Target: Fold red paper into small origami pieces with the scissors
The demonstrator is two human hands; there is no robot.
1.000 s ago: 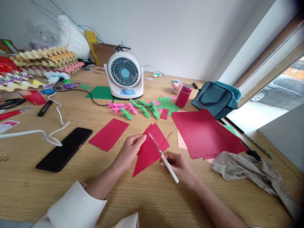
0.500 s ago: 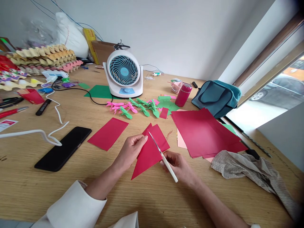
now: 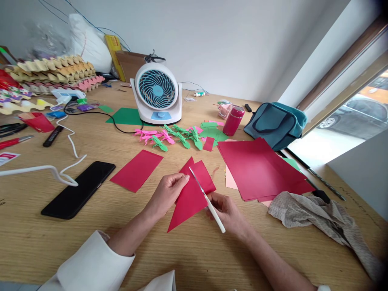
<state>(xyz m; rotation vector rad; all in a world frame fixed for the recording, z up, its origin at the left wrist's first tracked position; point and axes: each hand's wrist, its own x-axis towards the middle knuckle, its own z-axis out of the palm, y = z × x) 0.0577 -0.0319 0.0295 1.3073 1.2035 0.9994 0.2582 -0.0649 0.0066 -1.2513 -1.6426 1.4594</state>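
My left hand [image 3: 171, 189] pinches a piece of red paper [image 3: 190, 202] between thumb and fingers, above the middle of the table. White-handled scissors [image 3: 214, 212] are in my right hand [image 3: 226, 210]; one blade lies across the top of the red paper and the other is hidden beneath it. The cut runs up through the sheet, and a flap stands off to the right of the blade. To the left of my hands a red paper rectangle [image 3: 137, 170] lies flat. Folded green and pink paper shapes [image 3: 169, 135] lie beyond my hands.
A black phone [image 3: 79, 190] and white cable are at left. Behind stands a white fan [image 3: 157, 95]. On the right are stacked red sheets [image 3: 263, 169], a red flask [image 3: 233, 121], a teal bag [image 3: 275, 125] and a crumpled cloth [image 3: 315, 218]. Egg trays [image 3: 57, 72] are piled far left.
The scissors have closed slightly along the red paper, and the right flap has shifted a little. Both hands stay nearly in place; the whole view moves slightly.
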